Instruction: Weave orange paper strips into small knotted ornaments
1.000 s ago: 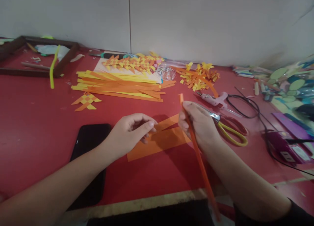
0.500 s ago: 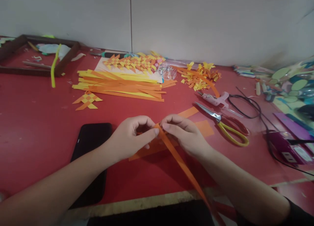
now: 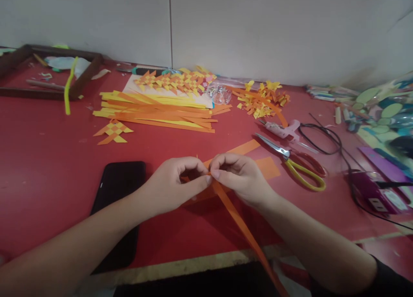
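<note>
An orange paper strip (image 3: 240, 223) is pinched at its upper end between my two hands. Its long tail slants down to the right, past the table's front edge. My left hand (image 3: 183, 180) grips the end with thumb and fingertips; my right hand (image 3: 237, 176) pinches it right beside, the fingertips touching. What is folded inside the fingers is mostly hidden. Beneath the hands lie wider orange paper pieces (image 3: 269, 168) on the red table (image 3: 180, 241). A woven yellow-and-orange paper fish (image 3: 114, 131) rests beyond my left hand.
Left of my hands lies a black phone (image 3: 121, 193). Scissors (image 3: 290, 159) and a pink glue gun (image 3: 284, 129) with its black cord lie to the right. Farther back are yellow and orange strips (image 3: 155, 109), paper scraps (image 3: 263, 99) and a brown frame (image 3: 87, 75).
My hands have closed in on each other at the strip's end, the right hand shifting slightly left and down. The strip's upper end, visible before, is now mostly covered by the fingers.
</note>
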`<state>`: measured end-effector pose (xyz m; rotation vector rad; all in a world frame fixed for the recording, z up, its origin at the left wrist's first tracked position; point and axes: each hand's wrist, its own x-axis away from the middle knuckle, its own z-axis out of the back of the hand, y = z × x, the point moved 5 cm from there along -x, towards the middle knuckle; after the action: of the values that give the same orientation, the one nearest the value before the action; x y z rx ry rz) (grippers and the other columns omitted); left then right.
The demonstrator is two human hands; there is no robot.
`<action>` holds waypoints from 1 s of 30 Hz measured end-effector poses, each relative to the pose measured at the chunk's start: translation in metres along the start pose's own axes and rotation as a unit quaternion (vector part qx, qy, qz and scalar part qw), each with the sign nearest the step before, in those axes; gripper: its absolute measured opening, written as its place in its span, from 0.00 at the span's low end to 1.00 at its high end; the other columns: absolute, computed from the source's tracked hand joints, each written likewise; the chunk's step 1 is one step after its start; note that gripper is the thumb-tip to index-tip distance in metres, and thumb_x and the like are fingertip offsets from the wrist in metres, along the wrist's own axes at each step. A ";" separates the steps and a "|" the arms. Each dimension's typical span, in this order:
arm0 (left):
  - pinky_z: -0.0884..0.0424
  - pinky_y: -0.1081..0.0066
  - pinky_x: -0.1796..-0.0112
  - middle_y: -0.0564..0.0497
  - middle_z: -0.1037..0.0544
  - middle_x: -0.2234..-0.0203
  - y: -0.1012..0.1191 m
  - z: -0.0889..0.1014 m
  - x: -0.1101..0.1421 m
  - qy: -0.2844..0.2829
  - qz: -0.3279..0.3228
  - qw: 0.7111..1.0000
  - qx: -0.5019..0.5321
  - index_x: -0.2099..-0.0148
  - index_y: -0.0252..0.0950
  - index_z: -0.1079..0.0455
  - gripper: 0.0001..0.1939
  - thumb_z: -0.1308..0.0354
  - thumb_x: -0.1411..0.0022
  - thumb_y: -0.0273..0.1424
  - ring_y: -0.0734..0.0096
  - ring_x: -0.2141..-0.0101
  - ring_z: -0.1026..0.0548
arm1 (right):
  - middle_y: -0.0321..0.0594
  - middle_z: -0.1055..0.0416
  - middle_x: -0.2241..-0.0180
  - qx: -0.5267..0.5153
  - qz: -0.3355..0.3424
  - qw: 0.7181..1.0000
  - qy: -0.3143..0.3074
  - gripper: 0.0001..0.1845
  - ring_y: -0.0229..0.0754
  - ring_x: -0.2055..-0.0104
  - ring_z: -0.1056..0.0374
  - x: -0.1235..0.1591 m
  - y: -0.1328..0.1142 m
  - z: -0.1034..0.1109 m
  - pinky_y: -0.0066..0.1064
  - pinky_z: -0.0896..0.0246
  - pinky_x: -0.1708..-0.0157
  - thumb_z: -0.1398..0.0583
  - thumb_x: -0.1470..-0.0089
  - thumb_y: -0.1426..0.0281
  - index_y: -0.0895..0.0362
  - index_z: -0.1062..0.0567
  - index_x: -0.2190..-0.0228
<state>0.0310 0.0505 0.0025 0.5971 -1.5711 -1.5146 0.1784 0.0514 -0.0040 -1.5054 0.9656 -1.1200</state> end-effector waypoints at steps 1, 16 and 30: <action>0.35 0.76 0.75 0.57 0.28 0.78 0.000 0.000 0.000 0.002 -0.004 1.000 -0.003 0.68 0.35 0.30 0.07 0.40 0.41 0.33 0.76 0.77 0.29 | 0.34 0.31 0.78 0.007 -0.001 1.000 0.002 0.08 0.33 0.76 0.41 0.000 0.000 0.000 0.27 0.47 0.77 0.32 0.56 0.68 0.58 0.25 0.77; 0.32 0.77 0.75 0.57 0.27 0.82 0.001 0.012 -0.001 0.100 -0.025 0.992 0.071 0.69 0.36 0.34 0.09 0.42 0.37 0.33 0.77 0.79 0.28 | 0.31 0.36 0.80 0.014 -0.008 1.000 -0.001 0.04 0.30 0.80 0.48 0.000 0.000 -0.001 0.25 0.53 0.80 0.37 0.57 0.72 0.57 0.28 0.78; 0.27 0.76 0.77 0.57 0.31 0.80 -0.007 0.022 -0.001 0.189 -0.033 0.958 0.212 0.69 0.37 0.35 0.13 0.40 0.39 0.40 0.75 0.79 0.29 | 0.31 0.37 0.81 0.023 -0.033 0.999 -0.004 0.02 0.31 0.80 0.48 0.000 0.003 -0.002 0.26 0.55 0.80 0.40 0.61 0.74 0.57 0.29 0.81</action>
<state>0.0120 0.0628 -0.0025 1.1196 -1.5841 -1.0260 0.1768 0.0500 -0.0064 -1.5129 0.8858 -1.1738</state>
